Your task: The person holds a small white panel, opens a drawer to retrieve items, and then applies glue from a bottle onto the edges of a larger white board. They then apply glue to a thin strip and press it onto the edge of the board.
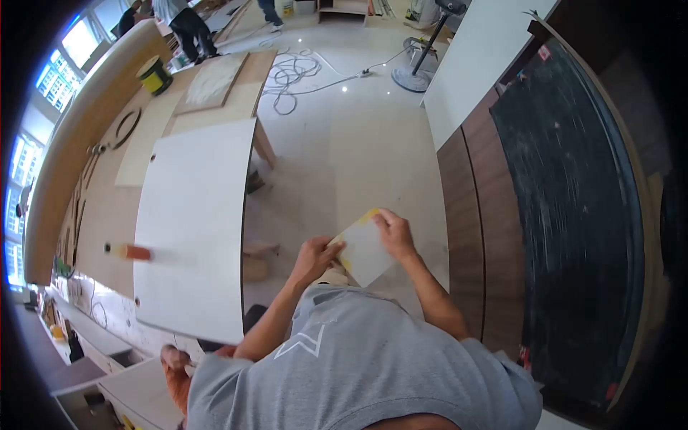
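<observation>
In front of my waist is a white, flat sheet point(364, 247) with yellow patches along its upper and left edges. It lies tilted between my two hands. My left hand point(315, 258) is closed on its left edge, with the fingers partly hidden. My right hand point(394, 233) pinches the upper right corner, beside a yellow patch. To the left, a large white board point(193, 222) lies on a workbench. A blurred orange object with a dark end point(132, 251) is on or just above the board's left edge.
A black-topped dark wood cabinet point(573, 193) stands close on my right. Grey cable point(290, 75) lies coiled on the floor ahead. A yellow-black tin point(154, 75) is on the bench. Another person's hand point(174, 358) shows at lower left; other people point(188, 27) stand farther back.
</observation>
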The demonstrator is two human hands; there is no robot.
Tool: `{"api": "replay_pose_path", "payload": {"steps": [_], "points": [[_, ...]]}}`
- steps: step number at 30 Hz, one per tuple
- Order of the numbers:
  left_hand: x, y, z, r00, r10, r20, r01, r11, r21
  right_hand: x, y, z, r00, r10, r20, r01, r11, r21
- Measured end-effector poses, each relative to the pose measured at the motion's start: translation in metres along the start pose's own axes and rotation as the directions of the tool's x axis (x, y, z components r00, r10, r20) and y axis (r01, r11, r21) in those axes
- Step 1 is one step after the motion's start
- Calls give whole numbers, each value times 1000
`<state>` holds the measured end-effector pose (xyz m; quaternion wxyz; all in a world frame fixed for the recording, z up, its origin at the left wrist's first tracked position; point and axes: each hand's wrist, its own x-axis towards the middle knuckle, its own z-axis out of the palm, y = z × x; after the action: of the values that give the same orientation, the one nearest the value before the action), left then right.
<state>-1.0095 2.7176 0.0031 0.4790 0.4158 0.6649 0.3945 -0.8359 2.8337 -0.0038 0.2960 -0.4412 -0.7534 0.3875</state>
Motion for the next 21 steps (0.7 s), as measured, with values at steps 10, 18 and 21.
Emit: {"api": "replay_pose_path", "payload": {"steps": [10,18,21], "points": [[304,162,8,872,414,261,-484,807,338,229,72,-87,878,316,-360,-92,849,520],[436,159,-97,996,26,-88,-31,998,-52,506,80,-17,984,-77,158,56,989,136],[470,152,-137,931,-59,-360,-18,978,-208,597,40,34,935,-230,271,206,972,115]]}}
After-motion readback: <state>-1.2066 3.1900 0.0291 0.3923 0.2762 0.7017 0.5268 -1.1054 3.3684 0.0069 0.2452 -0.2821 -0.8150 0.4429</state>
